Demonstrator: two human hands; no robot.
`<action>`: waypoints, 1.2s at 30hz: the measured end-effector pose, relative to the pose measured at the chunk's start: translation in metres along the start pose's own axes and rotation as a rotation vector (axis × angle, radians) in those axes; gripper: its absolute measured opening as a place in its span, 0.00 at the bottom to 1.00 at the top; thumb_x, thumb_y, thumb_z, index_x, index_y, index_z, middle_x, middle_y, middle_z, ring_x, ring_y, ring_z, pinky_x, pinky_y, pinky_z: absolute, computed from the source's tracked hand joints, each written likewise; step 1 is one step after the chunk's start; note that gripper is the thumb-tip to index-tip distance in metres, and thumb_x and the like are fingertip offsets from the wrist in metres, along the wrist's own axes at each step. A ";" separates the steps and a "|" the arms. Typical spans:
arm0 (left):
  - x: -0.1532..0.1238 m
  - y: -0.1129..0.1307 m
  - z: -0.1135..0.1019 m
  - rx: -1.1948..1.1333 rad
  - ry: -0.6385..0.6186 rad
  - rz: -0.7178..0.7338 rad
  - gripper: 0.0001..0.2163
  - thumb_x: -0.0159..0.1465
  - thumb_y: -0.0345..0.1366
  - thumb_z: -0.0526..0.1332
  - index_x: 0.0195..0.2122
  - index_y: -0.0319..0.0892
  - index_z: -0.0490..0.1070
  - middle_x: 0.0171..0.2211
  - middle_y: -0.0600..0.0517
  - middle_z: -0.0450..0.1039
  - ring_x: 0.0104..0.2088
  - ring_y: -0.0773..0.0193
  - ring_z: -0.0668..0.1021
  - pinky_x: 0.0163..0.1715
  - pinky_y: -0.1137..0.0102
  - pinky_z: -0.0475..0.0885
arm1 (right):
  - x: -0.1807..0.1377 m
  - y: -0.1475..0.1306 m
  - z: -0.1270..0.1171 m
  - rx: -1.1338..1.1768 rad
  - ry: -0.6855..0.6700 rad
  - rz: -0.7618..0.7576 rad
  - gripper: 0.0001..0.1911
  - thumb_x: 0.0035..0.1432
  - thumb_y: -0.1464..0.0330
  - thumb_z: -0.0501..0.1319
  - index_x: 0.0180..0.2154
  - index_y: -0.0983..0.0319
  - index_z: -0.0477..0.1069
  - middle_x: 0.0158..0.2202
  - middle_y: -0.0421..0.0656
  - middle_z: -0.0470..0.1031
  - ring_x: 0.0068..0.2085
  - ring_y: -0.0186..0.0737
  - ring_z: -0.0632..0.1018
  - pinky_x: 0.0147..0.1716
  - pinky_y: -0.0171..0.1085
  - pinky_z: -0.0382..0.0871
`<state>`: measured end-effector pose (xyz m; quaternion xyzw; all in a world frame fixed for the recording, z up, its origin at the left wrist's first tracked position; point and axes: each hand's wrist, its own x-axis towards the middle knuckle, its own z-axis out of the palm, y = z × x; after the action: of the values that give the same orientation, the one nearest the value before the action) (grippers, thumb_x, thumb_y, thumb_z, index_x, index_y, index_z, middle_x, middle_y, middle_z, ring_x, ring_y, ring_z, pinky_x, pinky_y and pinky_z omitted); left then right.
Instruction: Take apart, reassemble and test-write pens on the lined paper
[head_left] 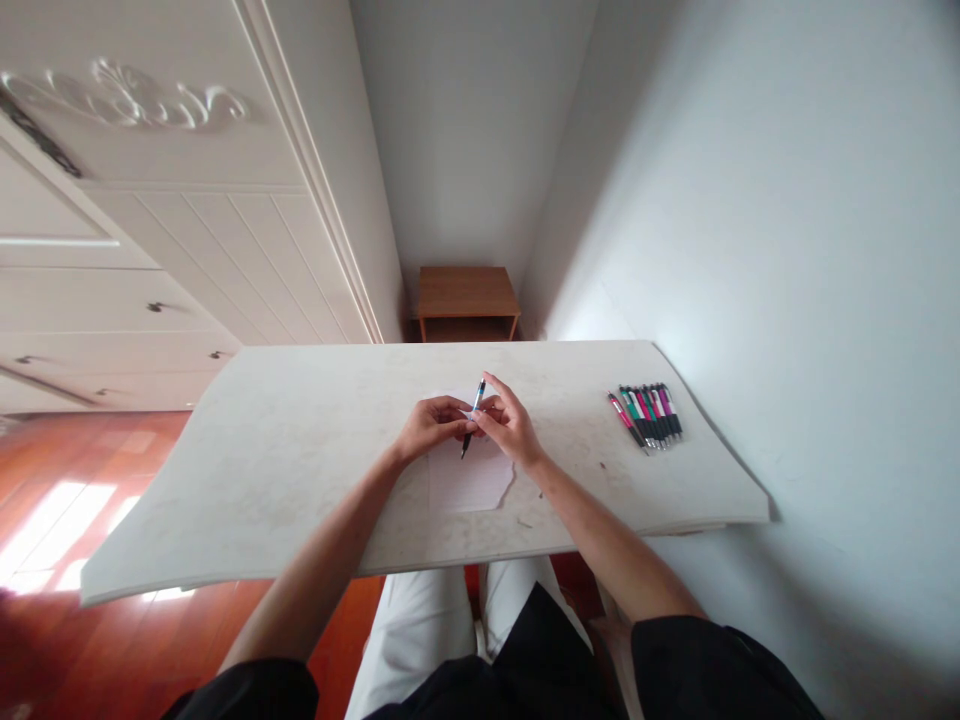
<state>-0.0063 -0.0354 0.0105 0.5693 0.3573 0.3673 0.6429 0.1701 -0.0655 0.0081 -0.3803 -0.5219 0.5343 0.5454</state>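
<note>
A pen (481, 392) with a blue-and-silver upper barrel and a dark lower end is held at a slant over the table. My left hand (435, 424) pinches around its middle from the left, and my right hand (509, 421) grips it from the right, with the index finger near its top. A small whitish scrap, like paper, shows between the fingertips; which hand grips it I cannot tell. Beneath the hands lies a sheet of white paper (471, 482) with a torn right corner.
A row of several pens (655, 416) in pink, green, purple and black lies on the right of the white table (300, 450). A wall (787, 300) borders the right side. White cabinets (187, 220) stand at the left, and a low wooden stand (466, 290) is beyond the far edge.
</note>
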 end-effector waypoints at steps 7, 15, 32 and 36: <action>-0.001 0.000 -0.001 0.007 0.019 0.022 0.23 0.50 0.46 0.74 0.40 0.35 0.73 0.27 0.48 0.79 0.26 0.63 0.79 0.28 0.70 0.75 | 0.000 -0.003 0.002 0.044 0.010 0.101 0.28 0.53 0.60 0.68 0.55 0.58 0.67 0.31 0.37 0.73 0.29 0.33 0.74 0.30 0.34 0.71; -0.003 0.006 -0.001 0.087 0.127 0.048 0.22 0.55 0.53 0.68 0.35 0.35 0.75 0.25 0.48 0.78 0.23 0.66 0.77 0.26 0.71 0.74 | 0.000 -0.006 0.002 0.261 0.091 0.197 0.12 0.50 0.61 0.69 0.31 0.60 0.71 0.29 0.38 0.74 0.30 0.34 0.74 0.32 0.34 0.70; 0.004 -0.006 -0.023 0.165 0.522 0.016 0.21 0.56 0.54 0.66 0.29 0.38 0.74 0.23 0.50 0.76 0.24 0.66 0.76 0.27 0.73 0.73 | 0.042 -0.023 -0.020 0.883 0.015 0.578 0.19 0.59 0.52 0.57 0.29 0.62 0.70 0.25 0.39 0.66 0.23 0.32 0.64 0.24 0.35 0.63; 0.003 -0.007 -0.021 0.237 0.512 0.027 0.19 0.58 0.52 0.65 0.28 0.38 0.74 0.23 0.50 0.75 0.24 0.66 0.76 0.27 0.72 0.73 | 0.045 -0.016 -0.022 0.865 -0.060 0.632 0.24 0.61 0.49 0.54 0.28 0.62 0.70 0.21 0.36 0.59 0.20 0.30 0.58 0.20 0.32 0.55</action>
<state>-0.0231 -0.0235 0.0015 0.5339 0.5408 0.4632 0.4560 0.1896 -0.0202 0.0276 -0.2439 -0.1298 0.8494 0.4497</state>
